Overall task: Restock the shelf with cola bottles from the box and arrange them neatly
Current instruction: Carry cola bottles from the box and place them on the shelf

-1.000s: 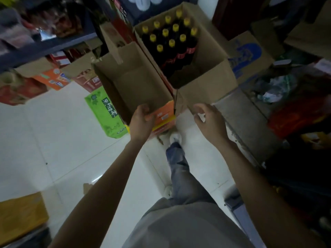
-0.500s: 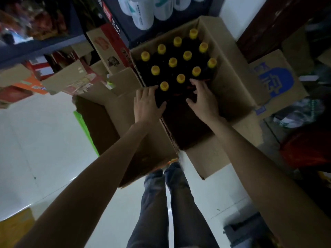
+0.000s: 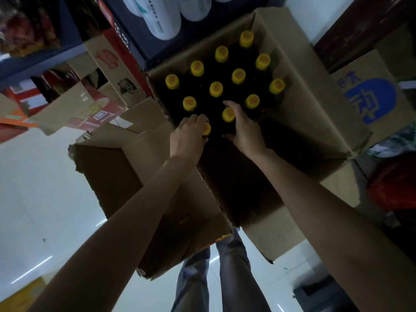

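Step in hand: picking bottles out of the box (image 3: 315, 113); shelf stocking itself not yet begun, judging by how full the box is; box sits open on the floor (image 3: 40, 176), flaps spread, with a second, empty open carton (image 3: 126, 181) touching its left side; cola bottles (image 3: 216, 89) stand upright in the far half of the box, dark bodies, yellow caps, packed in rows; near half of the box is dark and looks bare; left hand (image 3: 188, 137) is down at the nearest front bottle (image 3: 206, 129), fingers curled over its cap and neck, gripping it; right hand (image 3: 245, 129) is wrapped around the neck of the next bottle (image 3: 228, 114) just beside, thumb and fingers curling round under the cap, so gripping too, though the shadow hides how firm the hold is; both bottles are not yet clear of the pack; next move calls for a straight upward lift of both, necks held tight so they clear the neighbours and the box wall, then a turn toward the shelf (image 3: 67, 57) at upper left; risk: slick necks, one-hand holds, a slip on the way up.
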A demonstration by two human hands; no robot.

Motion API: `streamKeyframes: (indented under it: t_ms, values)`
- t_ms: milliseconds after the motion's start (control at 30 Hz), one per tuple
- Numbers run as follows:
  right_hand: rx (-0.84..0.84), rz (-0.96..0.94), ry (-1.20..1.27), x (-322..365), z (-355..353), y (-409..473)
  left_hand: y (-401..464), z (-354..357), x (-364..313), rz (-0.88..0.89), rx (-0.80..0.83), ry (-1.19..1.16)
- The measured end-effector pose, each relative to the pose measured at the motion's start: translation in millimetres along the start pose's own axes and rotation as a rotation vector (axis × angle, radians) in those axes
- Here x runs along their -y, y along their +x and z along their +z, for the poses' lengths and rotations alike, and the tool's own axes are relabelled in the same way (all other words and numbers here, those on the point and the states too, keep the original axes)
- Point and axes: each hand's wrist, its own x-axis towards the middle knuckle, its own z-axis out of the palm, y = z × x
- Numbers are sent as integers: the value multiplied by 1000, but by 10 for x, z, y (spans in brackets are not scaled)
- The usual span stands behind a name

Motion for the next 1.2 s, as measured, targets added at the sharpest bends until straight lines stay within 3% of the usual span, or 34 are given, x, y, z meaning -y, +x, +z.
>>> streamKeyframes:
  t_ms: [133, 300, 433, 533, 600, 700, 800, 1200]
  values:
    - [-33, -27, -93, 17, -26, 21, 13, -12, 23, -10, 8, 26]
    - [-171, -55, -50, 208, -223, -361, -125, -160, 57, 40, 8, -109]
    - [-399, -55, -12, 589, -590, -807, -534, -479, 47, 79, -195, -340]
    - [-503, 82, 239, 900, -836, -1232, -875, -817, -59, 248, -229, -718]
    - [-536, 123, 328, 1088, -982, -1519, -1086, -1032, -156, 353, -167, -940]
    - [-602, 193, 314, 1353, -1156, -1973, -1330, -1284, -334, 481, -28, -1058]
    - [-697, 307, 360, 1615, -1197, -2479, -1565, -1392, -517, 625, 126, -988]
    - [-1301, 748, 508, 1980, -541, -4745, -2893, -734, -1450, 805, 625, -837]
